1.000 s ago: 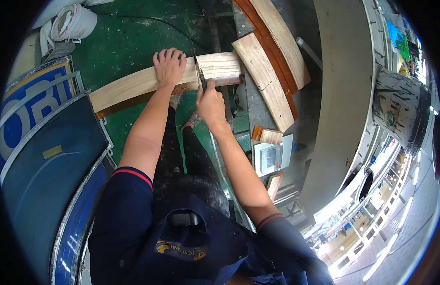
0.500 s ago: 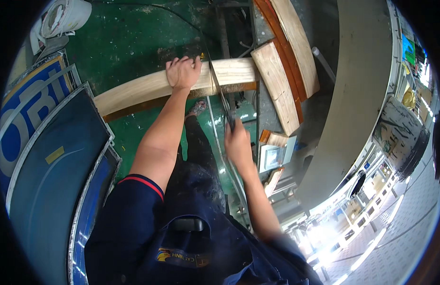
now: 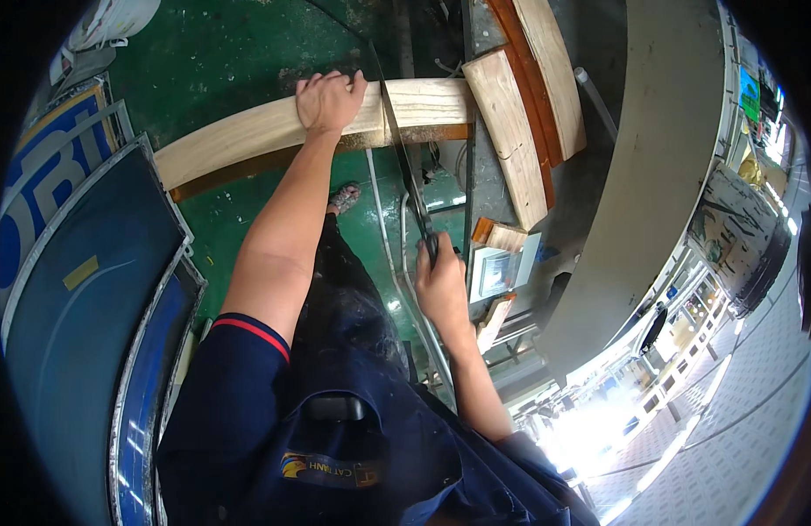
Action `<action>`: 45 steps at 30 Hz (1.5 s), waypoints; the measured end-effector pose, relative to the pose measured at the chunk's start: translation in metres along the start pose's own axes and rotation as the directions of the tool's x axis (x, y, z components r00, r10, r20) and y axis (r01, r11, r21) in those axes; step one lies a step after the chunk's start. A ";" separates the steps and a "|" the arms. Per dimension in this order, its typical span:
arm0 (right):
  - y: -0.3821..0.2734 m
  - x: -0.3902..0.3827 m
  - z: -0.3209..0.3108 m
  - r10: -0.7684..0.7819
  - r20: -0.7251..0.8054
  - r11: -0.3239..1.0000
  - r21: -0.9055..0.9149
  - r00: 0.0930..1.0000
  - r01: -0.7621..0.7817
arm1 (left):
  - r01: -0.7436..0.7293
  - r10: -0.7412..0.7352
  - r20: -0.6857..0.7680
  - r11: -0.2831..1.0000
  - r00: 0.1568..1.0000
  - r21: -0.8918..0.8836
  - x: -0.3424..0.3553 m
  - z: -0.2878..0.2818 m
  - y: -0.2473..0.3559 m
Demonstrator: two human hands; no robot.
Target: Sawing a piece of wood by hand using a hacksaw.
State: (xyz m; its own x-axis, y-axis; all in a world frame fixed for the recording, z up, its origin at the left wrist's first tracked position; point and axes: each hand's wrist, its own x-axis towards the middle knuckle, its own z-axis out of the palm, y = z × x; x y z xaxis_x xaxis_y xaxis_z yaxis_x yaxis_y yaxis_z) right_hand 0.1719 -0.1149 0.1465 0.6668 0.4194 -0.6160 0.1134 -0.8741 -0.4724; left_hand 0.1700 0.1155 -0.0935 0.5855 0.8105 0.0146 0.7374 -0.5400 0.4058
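Across the far middle, we rest our half-open left hand (image 3: 328,103) on the curved board (image 3: 239,129), nearer right hand (image 3: 442,287) closed around the saw (image 3: 405,162) crossing that board.

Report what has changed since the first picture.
The right hand has pulled the saw back, down the picture, and now sits well away from the curved board. Nothing was let go; the left hand stays on the board.
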 end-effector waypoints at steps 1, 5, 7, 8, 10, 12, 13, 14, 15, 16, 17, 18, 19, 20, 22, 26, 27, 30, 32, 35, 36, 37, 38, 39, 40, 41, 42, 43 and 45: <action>-0.003 0.014 0.004 -0.034 -0.009 0.999 -0.002 0.999 0.034 | 0.001 -0.001 0.029 1.000 1.000 -0.002 0.003 -0.002 -0.001; 0.004 0.124 0.040 -0.150 -0.202 0.987 -0.089 0.968 0.135 | 0.042 -0.034 0.149 0.998 0.988 -0.049 0.005 0.003 0.037; 0.002 0.123 0.048 -0.142 -0.191 0.988 -0.082 0.971 0.128 | 0.031 -0.027 0.184 0.999 0.983 -0.019 0.005 0.002 0.038; -0.001 0.117 0.054 -0.124 -0.169 0.991 -0.073 0.978 0.113 | 0.034 -0.033 0.140 0.999 0.990 -0.006 0.003 0.001 0.026; 0.013 0.062 0.052 -0.144 -0.079 0.985 0.088 0.986 0.151 | 0.041 -0.043 0.085 0.999 0.995 0.028 0.002 -0.006 0.000; 0.046 0.001 0.039 -0.104 -0.098 0.992 0.060 0.990 0.110 | 0.076 -0.079 0.159 0.997 0.984 0.027 -0.001 -0.008 0.004; 0.052 -0.013 0.029 -0.085 -0.081 0.994 0.058 0.993 0.090 | 0.074 -0.077 0.158 0.997 0.984 0.024 -0.002 -0.008 0.008; 0.055 -0.013 0.027 -0.083 -0.077 0.994 0.066 0.994 0.089 | 0.084 -0.088 0.154 0.996 0.984 0.033 -0.003 -0.008 0.010; 0.056 -0.011 0.029 -0.085 -0.068 0.993 0.076 0.994 0.090 | 0.096 -0.102 0.148 0.994 0.984 0.047 -0.004 -0.010 0.008; 0.048 0.009 0.033 -0.132 -0.081 0.988 0.072 0.988 0.138 | 0.102 -0.108 0.145 0.994 0.984 0.045 -0.002 -0.012 0.006; 0.040 0.038 0.040 -0.167 -0.097 0.983 0.064 0.981 0.173 | 0.096 -0.101 0.139 0.995 0.985 0.039 0.000 -0.012 0.008; 0.033 0.073 0.049 -0.173 -0.127 0.984 0.008 0.977 0.175 | 0.080 -0.081 0.156 0.997 0.984 0.012 0.001 -0.010 0.017; 0.028 0.105 0.053 -0.178 -0.163 0.984 -0.052 0.970 0.171 | 0.061 -0.056 0.173 0.998 0.983 -0.023 0.003 -0.006 0.031; 0.019 0.125 0.054 -0.181 -0.190 0.982 -0.092 0.965 0.166 | 0.057 -0.052 0.165 0.998 0.985 -0.026 0.004 -0.003 0.038; 0.006 0.136 0.057 -0.189 -0.205 0.979 -0.117 0.960 0.167 | 0.075 -0.073 0.180 0.997 0.981 -0.003 0.003 -0.001 0.038; 0.049 0.057 0.065 -0.171 -0.138 0.983 0.038 0.975 0.178 | 0.083 -0.089 0.122 0.995 0.989 0.050 0.005 0.000 0.005; 0.057 0.022 0.060 -0.128 -0.090 0.990 0.049 0.988 0.133 | 0.067 -0.069 0.067 0.997 0.995 0.041 -0.001 0.000 -0.006; 0.086 -0.047 0.024 -0.091 -0.050 0.995 0.045 0.995 0.093 | 0.053 -0.053 0.080 0.999 0.995 -0.005 -0.005 0.001 0.010; 0.080 -0.026 0.024 -0.106 -0.041 0.993 0.050 0.994 0.108 | 0.034 -0.033 0.063 0.999 0.997 -0.004 -0.002 0.000 0.011; 0.050 0.053 0.051 -0.179 -0.087 0.979 0.080 0.980 0.186 | 0.043 -0.043 0.061 0.999 0.997 -0.004 -0.001 -0.003 0.006; 0.040 0.089 0.055 -0.167 -0.099 0.985 0.030 0.981 0.171 | 0.035 -0.034 0.059 0.999 0.998 -0.025 0.003 0.001 0.019; 0.034 0.114 0.057 -0.155 -0.107 0.988 -0.012 0.982 0.155 | 0.033 -0.030 0.081 0.999 0.996 -0.035 0.006 0.004 0.029; 0.029 0.120 0.061 -0.151 -0.102 0.988 -0.005 0.983 0.152 | 0.039 -0.036 0.110 0.999 0.993 -0.025 0.004 0.004 0.027; 0.026 0.123 0.063 -0.164 -0.111 0.986 0.001 0.980 0.165 | 0.035 -0.033 0.115 0.999 0.993 -0.020 0.004 0.004 0.024; 0.024 0.125 0.065 -0.177 -0.120 0.984 0.007 0.977 0.179 | 0.051 -0.048 0.118 0.999 0.992 -0.017 0.004 0.004 0.022; 0.032 0.113 0.069 -0.195 -0.096 0.980 0.015 0.976 0.198 | 0.074 -0.072 0.119 0.997 0.990 -0.004 0.004 0.003 0.014; 0.045 0.089 0.070 -0.213 -0.074 0.976 0.024 0.974 0.215 | 0.077 -0.078 0.122 0.997 0.989 0.008 -0.001 0.002 0.010; 0.061 0.059 0.069 -0.169 -0.075 0.983 0.059 0.983 0.173 | 0.073 -0.076 0.129 0.997 0.989 0.026 -0.001 0.000 0.007; 0.085 -0.003 0.049 -0.102 -0.052 0.993 0.048 0.993 0.104 | 0.077 -0.083 0.148 0.996 0.986 0.040 -0.002 -0.003 0.009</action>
State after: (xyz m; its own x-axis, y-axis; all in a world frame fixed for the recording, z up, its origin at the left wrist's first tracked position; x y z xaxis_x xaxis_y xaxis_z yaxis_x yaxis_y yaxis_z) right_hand 0.1436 -0.1792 0.0776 0.6893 0.4929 -0.5310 0.1465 -0.8126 -0.5641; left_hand 0.1745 0.1092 -0.0873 0.5660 0.8099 -0.1541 0.7935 -0.4844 0.3685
